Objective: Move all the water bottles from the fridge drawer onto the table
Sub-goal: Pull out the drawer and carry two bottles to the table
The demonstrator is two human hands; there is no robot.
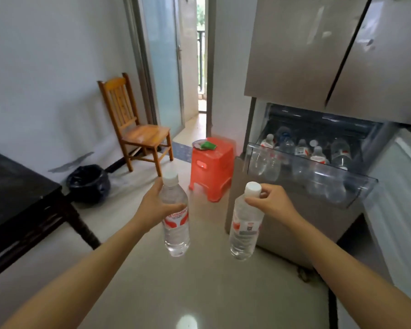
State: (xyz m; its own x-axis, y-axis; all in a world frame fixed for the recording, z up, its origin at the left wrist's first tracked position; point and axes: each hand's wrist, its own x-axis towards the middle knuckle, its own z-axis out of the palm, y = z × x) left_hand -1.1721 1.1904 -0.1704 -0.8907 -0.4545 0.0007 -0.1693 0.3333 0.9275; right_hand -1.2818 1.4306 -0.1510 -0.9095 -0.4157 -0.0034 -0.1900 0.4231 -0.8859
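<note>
My left hand [155,205] grips a clear water bottle [176,230] with a white cap and red label around its upper body, held upright above the floor. My right hand [269,201] holds a second water bottle [244,231] by its neck just under the white cap, so it hangs slightly tilted. To the right, the fridge drawer [356,184] stands pulled open, its clear plastic front showing several more bottles [301,150] inside. The dark table [12,193] is at the left edge, apart from both hands.
A red plastic stool [211,167] with a green item on top stands between the hands and the doorway. A wooden chair [138,129] and a black-bagged bin [89,182] sit by the left wall. The fridge's upper doors [318,48] are closed above the drawer.
</note>
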